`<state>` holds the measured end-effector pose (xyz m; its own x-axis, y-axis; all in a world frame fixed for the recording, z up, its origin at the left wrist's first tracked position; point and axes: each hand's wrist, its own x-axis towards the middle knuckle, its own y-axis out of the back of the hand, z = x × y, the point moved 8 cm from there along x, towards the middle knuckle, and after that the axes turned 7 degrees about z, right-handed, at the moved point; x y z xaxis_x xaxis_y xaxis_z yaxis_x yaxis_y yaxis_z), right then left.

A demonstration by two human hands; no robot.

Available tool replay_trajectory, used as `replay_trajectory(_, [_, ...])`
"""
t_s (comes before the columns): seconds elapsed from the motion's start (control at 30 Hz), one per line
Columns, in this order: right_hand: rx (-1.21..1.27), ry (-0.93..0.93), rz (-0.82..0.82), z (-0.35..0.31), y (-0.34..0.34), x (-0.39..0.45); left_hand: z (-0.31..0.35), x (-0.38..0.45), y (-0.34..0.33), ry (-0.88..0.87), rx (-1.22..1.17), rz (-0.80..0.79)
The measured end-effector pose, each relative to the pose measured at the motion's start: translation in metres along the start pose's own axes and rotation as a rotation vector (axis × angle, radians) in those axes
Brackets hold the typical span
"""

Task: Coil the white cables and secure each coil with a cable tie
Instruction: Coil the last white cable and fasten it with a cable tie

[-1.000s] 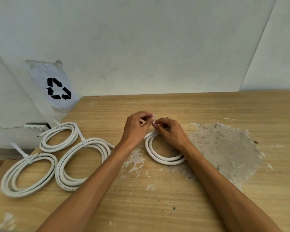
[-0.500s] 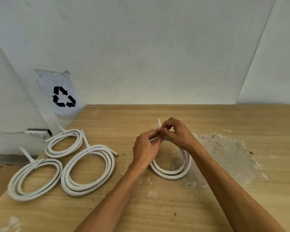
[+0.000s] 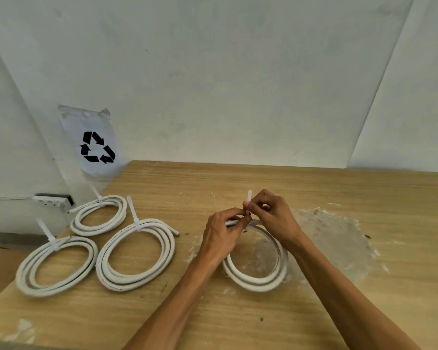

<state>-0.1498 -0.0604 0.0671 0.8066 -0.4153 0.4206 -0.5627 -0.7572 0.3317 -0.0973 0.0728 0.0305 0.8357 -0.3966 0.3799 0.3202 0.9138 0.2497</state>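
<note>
A white cable coil [image 3: 257, 279] lies on the tabletop [image 3: 339, 198], right under both hands. The left hand [image 3: 223, 236] pinches the far top of the coil. The right hand [image 3: 271, 215] pinches a cable tie [image 3: 249, 197] that sticks up there. Three tied coils [image 3: 137, 256] lie to the left, well apart.

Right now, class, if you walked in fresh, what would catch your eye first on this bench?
Two hands, left hand and right hand, meet mid-table, pinching a cable tie at the far side of a white cable coil. To the left lie three tied coils. A black recycling sign hangs on the wall behind them.
</note>
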Motion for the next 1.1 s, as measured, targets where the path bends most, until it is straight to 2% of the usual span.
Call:
replay_trajectory(0.17, [-0.019,0.036,0.114,-0.003,-0.015,-0.019,-0.014,-0.004,0.004,0.116,0.168,-0.037])
replay_trajectory(0.3, [-0.05,0.069,0.124,-0.008,-0.02,-0.015,-0.01,-0.005,0.012,0.078,0.377,0.03])
replay_trajectory(0.5, [-0.132,0.067,0.049,0.001,-0.027,0.001,-0.015,-0.013,0.01,0.006,0.208,0.129])
replay_trajectory(0.93, [-0.162,-0.09,0.093,0.041,-0.029,0.006,-0.032,0.001,0.003,0.046,0.201,0.139])
replay_trajectory(1.1, [-0.165,0.026,0.219,0.027,-0.02,-0.004,-0.029,0.005,-0.003,0.153,0.289,0.075])
